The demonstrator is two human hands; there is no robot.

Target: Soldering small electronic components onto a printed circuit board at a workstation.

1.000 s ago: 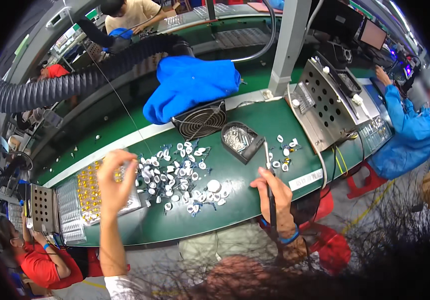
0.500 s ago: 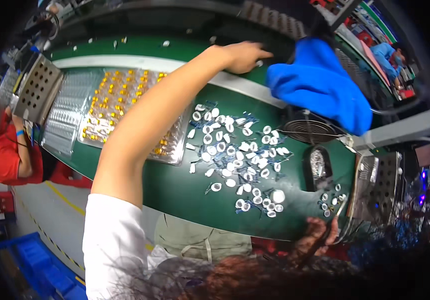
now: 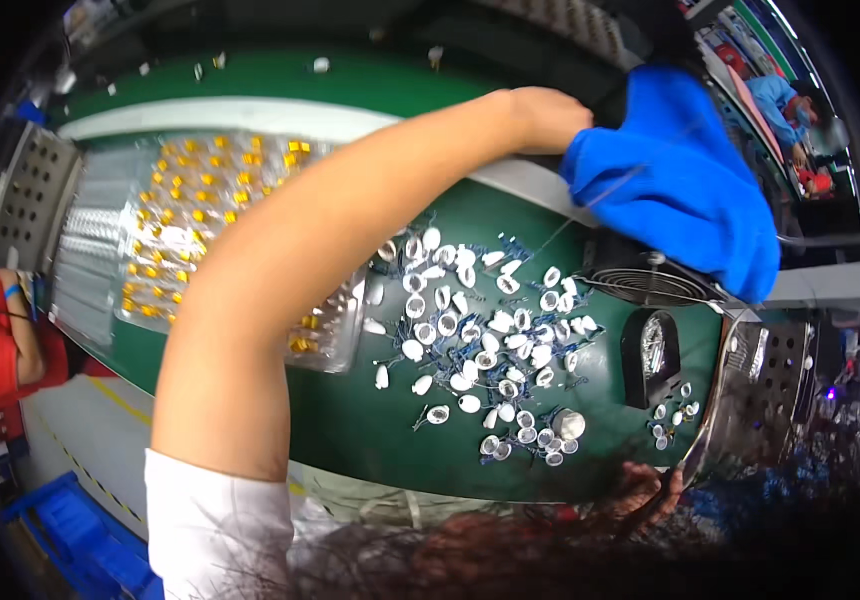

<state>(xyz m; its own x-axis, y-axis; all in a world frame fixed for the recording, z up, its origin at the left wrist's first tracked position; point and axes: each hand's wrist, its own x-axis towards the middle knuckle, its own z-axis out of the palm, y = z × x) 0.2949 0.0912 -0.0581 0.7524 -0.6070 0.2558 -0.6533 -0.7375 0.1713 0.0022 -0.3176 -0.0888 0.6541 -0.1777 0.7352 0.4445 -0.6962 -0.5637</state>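
My left hand [image 3: 548, 120] reaches across the far strip, right beside the blue cloth [image 3: 675, 175]. Its fingers are bent away or hidden by the cloth, so what they hold, if anything, does not show. Low at the right, by the bench's near edge, my right hand [image 3: 647, 495] appears partly behind dark hair, its fingers curled around something I cannot make out. Between the hands lie many small white oval parts [image 3: 490, 345] with dark blue wires. A few more white parts [image 3: 661, 430] sit close to my right hand.
A clear tray of gold-coloured parts [image 3: 175, 240] lies under my left forearm. A round fan grille [image 3: 645, 285] stands below the cloth. Nearby is a black holder [image 3: 638, 390] with shiny metal wool. Perforated metal plates flank the green bench [image 3: 350, 430]. Another person in red [image 3: 0, 340] is at left.
My left hand has moved right, up to the blue cloth, and its extended finger no longer shows. The view has shifted slightly; my right hand stays near the bench edge.
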